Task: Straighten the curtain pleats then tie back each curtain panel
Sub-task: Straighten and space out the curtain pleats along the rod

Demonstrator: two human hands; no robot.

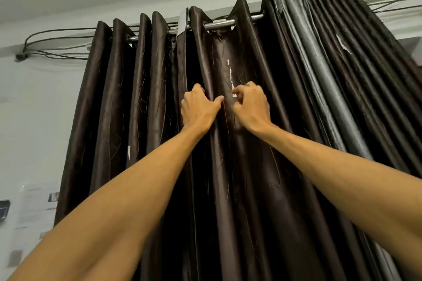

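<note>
Where the curtain rod shows bare: short stretches of metal between the eyelets above the hands. The folds have slack here; further right they are packed tight.
Left panel: dark brown, hanging in loose pleats. Its outer edge falls against the pale wall, and its inner edge hangs just left of the left hand.
Middle panel: the same dark cloth, hanging between the two forearms, with small white marks near the hands.
Left hand: raised on a nearly straight arm. The fingers are tucked behind a pleat ridge of the middle panel with the thumb across its front — gripping it.
Right hand: just beside the left, with a narrow strip of cloth between them. The fingers are curled, and thumb and forefinger pinch the fabric by the white marks.
Bunched panel: grey and dark folds stacked close at the right end of the rod.
Around: cables loop along the wall at rod height — blurred papers hang lower left.
</note>
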